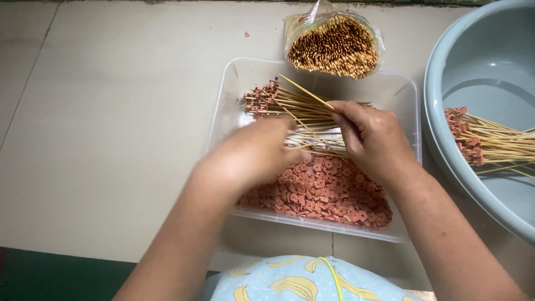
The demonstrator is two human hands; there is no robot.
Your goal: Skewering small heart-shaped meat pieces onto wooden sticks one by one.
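I sit over a pale tiled floor [111, 122] with everything laid out low in front of me. The largest thing is the grey-blue basin [446, 128] at my right, where a sheaf of finished skewers [490, 144] lies with the meat ends pointing toward the tray. Just beside it stands the clear plastic tray [225, 100], and at its far rim sits an open bag of bare bamboo sticks [334, 47], blunt ends up.

Inside the tray, a heap of small reddish sausage slices [323, 192] fills the near half, and a fan of loaded skewers [290, 103] rests across the far half.

My right hand [373, 139] is closed round a single bamboo stick [306, 93], pinching it near the middle so that the point slants up and away to the left. My left hand [251, 153] is blurred; it hovers over the slices close to the right one, and I cannot tell whether its fingers are pinched on a slice or spread.

To do this well, I judge I should hold the stick firm and low on the shaft, feed each slice through its centre, and keep my left fingertips to the sides of the point, not ahead of it.
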